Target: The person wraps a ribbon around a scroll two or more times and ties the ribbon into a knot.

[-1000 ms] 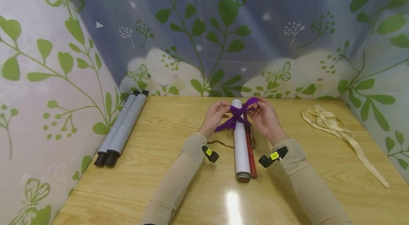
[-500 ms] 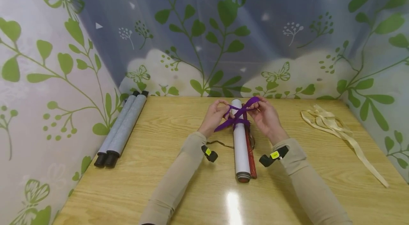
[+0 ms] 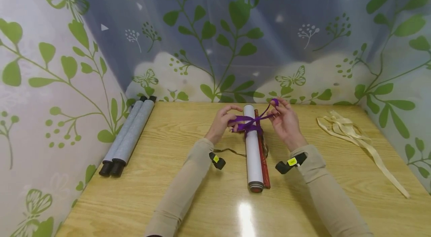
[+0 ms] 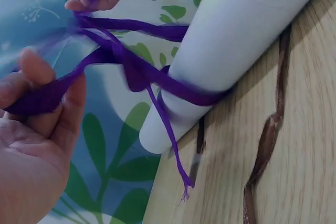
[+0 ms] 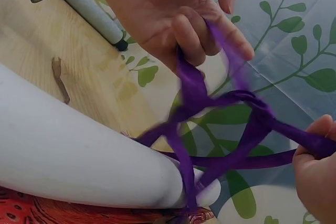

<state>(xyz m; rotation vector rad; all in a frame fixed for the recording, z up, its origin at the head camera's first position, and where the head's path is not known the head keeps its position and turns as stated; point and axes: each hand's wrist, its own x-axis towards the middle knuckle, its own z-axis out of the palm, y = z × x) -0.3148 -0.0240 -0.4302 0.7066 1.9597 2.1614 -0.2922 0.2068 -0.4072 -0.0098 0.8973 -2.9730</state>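
A white roll lies lengthwise on the table with a thin red patterned piece along its right side. Purple ribbon passes around both near their far end and crosses above them. The left hand curls its fingers round a purple loop on the roll's left; in the left wrist view this hand has ribbon between its fingers. On the roll's right, the right hand pinches another ribbon part, drawn taut from the crossing. A frayed ribbon end hangs beside the roll.
Two grey rolls with black ends lie at the left of the wooden table. A cream ribbon lies loosely heaped at the right. A thin brown cord extends left from the white roll. Patterned curtain stands behind.
Both hands have moved slightly apart. The purple strip that rose broad to the right hand is now narrow and taut, and a loop stretches across to the left hand.
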